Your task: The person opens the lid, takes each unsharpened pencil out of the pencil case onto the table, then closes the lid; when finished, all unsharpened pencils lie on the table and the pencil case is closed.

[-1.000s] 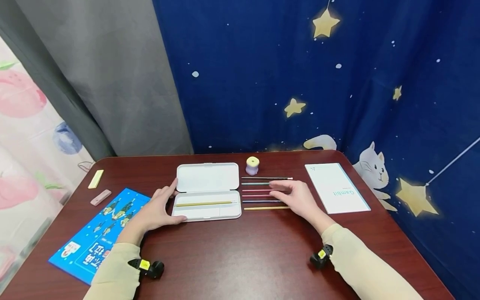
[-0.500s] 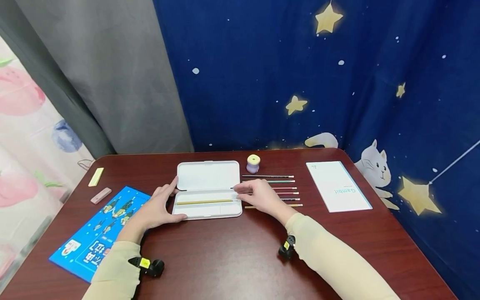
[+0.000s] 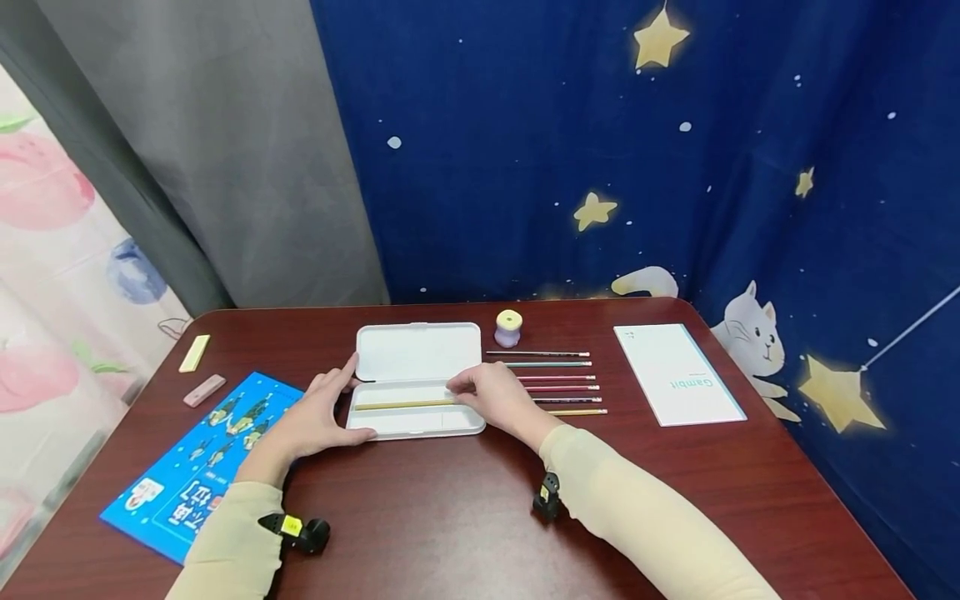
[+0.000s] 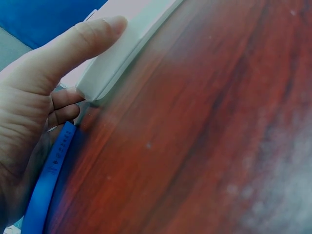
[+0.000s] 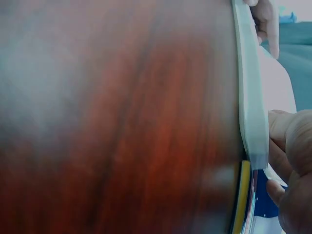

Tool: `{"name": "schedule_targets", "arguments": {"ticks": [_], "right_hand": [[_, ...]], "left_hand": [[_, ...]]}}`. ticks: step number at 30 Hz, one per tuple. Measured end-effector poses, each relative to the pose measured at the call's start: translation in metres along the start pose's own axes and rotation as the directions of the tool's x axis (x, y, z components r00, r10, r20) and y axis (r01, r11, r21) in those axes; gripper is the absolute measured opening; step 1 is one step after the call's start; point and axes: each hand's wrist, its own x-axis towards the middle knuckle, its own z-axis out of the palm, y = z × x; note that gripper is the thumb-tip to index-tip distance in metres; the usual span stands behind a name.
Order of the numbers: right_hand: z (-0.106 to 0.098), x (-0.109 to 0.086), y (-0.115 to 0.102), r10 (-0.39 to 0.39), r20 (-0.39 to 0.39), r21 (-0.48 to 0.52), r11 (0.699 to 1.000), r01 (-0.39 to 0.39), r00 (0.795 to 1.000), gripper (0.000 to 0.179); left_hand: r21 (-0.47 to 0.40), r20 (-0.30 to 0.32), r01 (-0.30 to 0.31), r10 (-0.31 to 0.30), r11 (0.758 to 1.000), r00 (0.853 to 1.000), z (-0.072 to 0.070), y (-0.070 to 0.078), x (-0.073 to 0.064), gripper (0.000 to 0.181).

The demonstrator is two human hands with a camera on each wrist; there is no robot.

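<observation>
An opened white pencil case (image 3: pixel 418 353) lies on the table with its lid folded back. My left hand (image 3: pixel 318 421) holds its left end; in the left wrist view the thumb (image 4: pixel 92 39) lies over the front rim and the other fingers are at the corner. A yellow pencil (image 3: pixel 401 406) rests lengthwise in the tray. Reaching over the right part of the tray, my right hand (image 3: pixel 495 396) has its fingertips at the pencil's right end. That end is hidden by the hand, and I cannot tell whether the fingers pinch it.
Several pencils (image 3: pixel 558 377) lie in a row right of the case, partly behind the right hand. A yellow-and-purple sharpener-like piece (image 3: pixel 507 328) stands behind them. A white notebook (image 3: pixel 678 375) lies right; a blue book (image 3: pixel 202 467), pink eraser (image 3: pixel 204 390) and yellow block (image 3: pixel 194 353) lie left.
My right hand has moved left from above the row of pencils to the right part of the case. My left hand stays at the case's left end.
</observation>
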Motion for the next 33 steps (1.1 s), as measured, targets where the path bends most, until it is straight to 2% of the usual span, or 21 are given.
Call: {"name": "schedule_targets", "arguments": {"ticks": [7,11,15,25,29,33], "right_hand": [[0.004,-0.001,-0.006,-0.026,-0.056,-0.103,0.994,0.02,0.998,0.016],[0.006,0.001,-0.006,-0.043,-0.044,-0.198,0.98,0.033,0.998,0.018],[0.007,0.003,-0.005,-0.06,-0.028,-0.238,0.97,0.052,0.998,0.017],[0.009,0.004,-0.004,-0.068,-0.014,-0.221,0.973,0.063,0.998,0.009],[0.007,0.001,-0.002,-0.065,-0.064,-0.174,0.983,0.053,0.996,0.01],[-0.005,-0.006,0.002,-0.068,-0.122,-0.135,0.989,0.052,0.99,0.011]], "left_hand": [[-0.004,0.001,-0.008,0.008,1.0,1.0,0.0,0.0,0.001,0.131],[-0.006,0.005,-0.002,0.002,1.0,1.0,0.0,0.0,0.0,0.131],[0.001,0.003,-0.002,0.002,1.0,1.0,0.0,0.0,0.0,0.131],[0.001,-0.006,-0.007,0.007,1.0,1.0,0.001,0.0,0.0,0.131],[0.0,-0.002,0.003,-0.003,1.0,1.0,0.001,0.0,0.0,0.132],[-0.001,-0.003,0.008,-0.008,1.0,1.0,0.0,0.0,0.0,0.132]]}}
